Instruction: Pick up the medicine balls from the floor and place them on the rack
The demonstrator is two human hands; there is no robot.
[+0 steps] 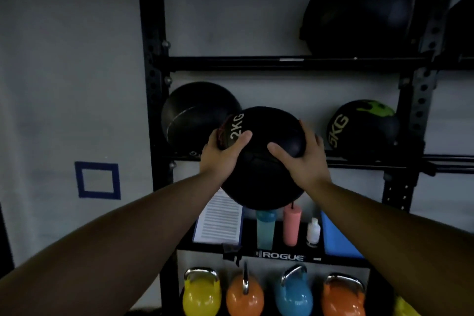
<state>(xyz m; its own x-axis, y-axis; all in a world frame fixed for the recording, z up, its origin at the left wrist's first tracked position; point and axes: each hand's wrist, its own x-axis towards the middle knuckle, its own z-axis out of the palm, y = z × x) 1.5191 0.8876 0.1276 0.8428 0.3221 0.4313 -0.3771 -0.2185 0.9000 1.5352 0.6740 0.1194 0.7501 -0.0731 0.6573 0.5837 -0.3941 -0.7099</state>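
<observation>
— Between the plain black ball (197, 113) and the 5KG ball (363, 127), is that gap free?
— Yes. Left hand (223, 151) and right hand (304, 159) clasp the 2KG ball (261, 156) just before the rack (282, 63), facing it.

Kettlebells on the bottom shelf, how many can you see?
4 in a row: yellow kettlebell, orange kettlebell, blue kettlebell, second orange kettlebell. A yellow shape at far right may be a fifth, mostly hidden.

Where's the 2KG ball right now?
Head view, centre: the 2KG ball is held by both hands at the rack's middle shelf, between the unmarked black ball and the 5KG ball.
</observation>
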